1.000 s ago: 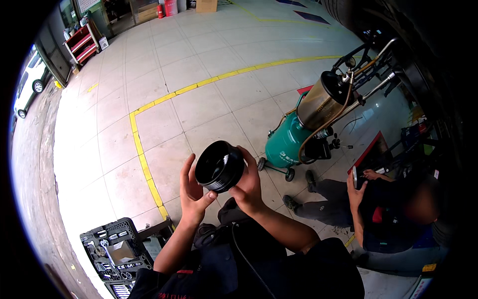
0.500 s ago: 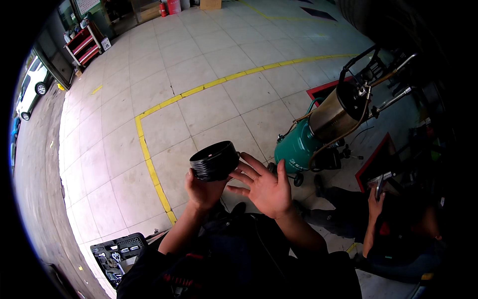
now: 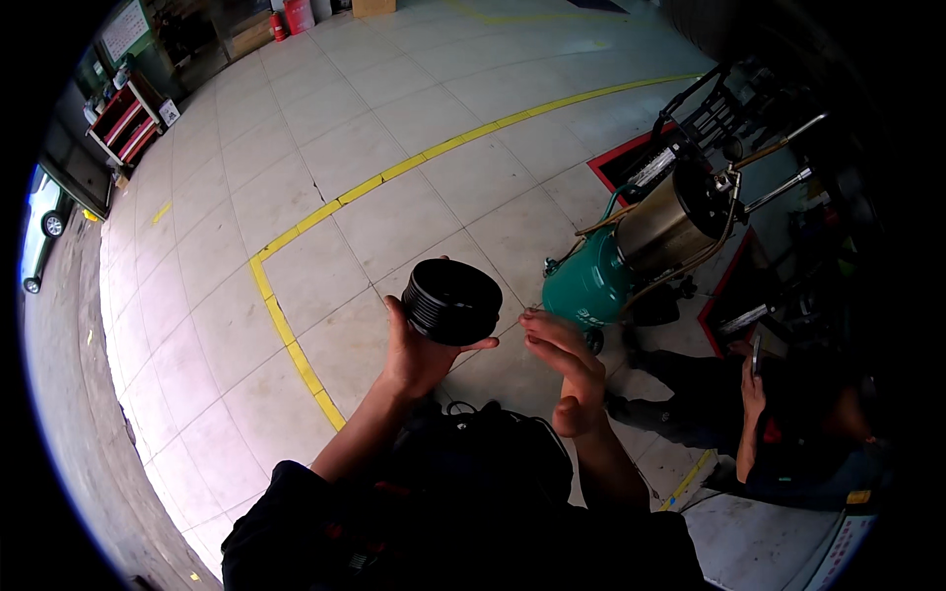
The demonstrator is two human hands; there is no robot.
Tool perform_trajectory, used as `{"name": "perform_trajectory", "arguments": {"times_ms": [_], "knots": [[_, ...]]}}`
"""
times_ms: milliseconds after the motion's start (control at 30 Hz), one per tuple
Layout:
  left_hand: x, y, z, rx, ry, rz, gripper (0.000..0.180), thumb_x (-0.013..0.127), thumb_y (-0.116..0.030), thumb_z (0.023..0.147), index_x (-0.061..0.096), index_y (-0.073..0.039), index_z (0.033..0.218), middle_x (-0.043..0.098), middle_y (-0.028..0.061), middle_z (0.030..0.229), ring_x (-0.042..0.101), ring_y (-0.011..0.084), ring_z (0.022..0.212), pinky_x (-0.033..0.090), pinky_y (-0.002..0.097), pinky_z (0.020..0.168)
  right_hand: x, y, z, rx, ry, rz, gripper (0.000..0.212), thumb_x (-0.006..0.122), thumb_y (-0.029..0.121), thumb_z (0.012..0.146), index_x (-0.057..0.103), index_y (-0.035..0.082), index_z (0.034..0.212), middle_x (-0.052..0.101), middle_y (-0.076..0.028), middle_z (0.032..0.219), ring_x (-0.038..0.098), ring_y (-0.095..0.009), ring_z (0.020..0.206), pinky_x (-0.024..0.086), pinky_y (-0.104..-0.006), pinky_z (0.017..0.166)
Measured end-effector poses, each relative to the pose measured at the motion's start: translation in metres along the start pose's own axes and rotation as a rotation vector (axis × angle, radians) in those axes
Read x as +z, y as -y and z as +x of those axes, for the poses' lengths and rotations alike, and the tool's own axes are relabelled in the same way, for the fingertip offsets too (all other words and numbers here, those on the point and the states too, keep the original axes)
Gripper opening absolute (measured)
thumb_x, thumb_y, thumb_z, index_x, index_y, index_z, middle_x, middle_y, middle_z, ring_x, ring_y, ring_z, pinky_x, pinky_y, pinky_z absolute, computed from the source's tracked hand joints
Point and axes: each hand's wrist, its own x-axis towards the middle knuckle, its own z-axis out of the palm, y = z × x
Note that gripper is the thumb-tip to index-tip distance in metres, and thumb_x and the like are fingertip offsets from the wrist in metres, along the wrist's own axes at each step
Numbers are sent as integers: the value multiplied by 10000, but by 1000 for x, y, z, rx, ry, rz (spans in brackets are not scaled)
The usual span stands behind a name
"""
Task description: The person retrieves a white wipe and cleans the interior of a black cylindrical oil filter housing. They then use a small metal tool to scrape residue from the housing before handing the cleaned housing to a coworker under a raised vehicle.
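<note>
A short, black, round part with a ribbed outer wall (image 3: 453, 302) rests in my left hand (image 3: 419, 360). The thumb presses its left side, and fingers reach under it to the right. Its dark upper face tips toward the upper right, too dark to show detail. To the right, my right hand (image 3: 567, 369) is held apart from the ribbed part, turned side-on. Its fingers are stretched toward the part, loosely bent, with nothing in them.
A green wheeled tank (image 3: 586, 281) with a metal cylinder on top (image 3: 665, 222) and hoses stands to the right. Beyond my right arm, a person (image 3: 754, 404) holds a phone-like object. Yellow tape (image 3: 382, 179) marks the tiled floor. A red tool cart (image 3: 126, 123) stands far left.
My right hand has drawn away from the ribbed part and turned side-on. In my left hand the part has tilted to the right. The view has shifted; the open tool case is out of sight.
</note>
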Motion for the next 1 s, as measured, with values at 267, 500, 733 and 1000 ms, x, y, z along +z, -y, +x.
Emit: {"name": "perform_trajectory", "arguments": {"times_ms": [267, 500, 733, 1000], "knots": [[15, -10, 7, -228, -100, 149, 879, 292, -795, 1062, 411, -124, 1617, 575, 105, 1506, 611, 263, 1318, 553, 474, 1013, 0, 3, 48, -249, 264, -717, 586, 505, 678, 1055, 734, 250, 1384, 558, -161, 1584, 502, -463, 1470, 433, -652, 1152], [17, 1, 13, -228, -100, 286, 743, 340, -653, 1135, 425, -84, 1606, 572, 105, 1431, 571, 210, 1305, 507, 387, 1073, 9, 6, 59, -277, 360, -790, 438, 771, 500, 948, 755, 250, 1307, 596, -134, 1544, 521, -417, 1462, 455, -651, 1145], [16, -6, 24, -293, -70, 338, 620, 351, -470, 1184, 474, 8, 1559, 585, 150, 1497, 570, 252, 1373, 454, 403, 1179, 7, 8, 64, -236, 394, -780, 467, 745, 574, 948, 765, 252, 1285, 604, -131, 1537, 523, -408, 1462, 458, -648, 1143], [11, -5, 21, -274, 26, 347, 468, 507, -357, 1160, 594, -32, 1486, 623, 94, 1430, 543, 188, 1366, 406, 348, 1178, -7, -4, 68, -108, 254, -673, 645, 610, 725, 984, 800, 150, 1208, 638, -179, 1482, 527, -465, 1440, 469, -584, 1134]]}}
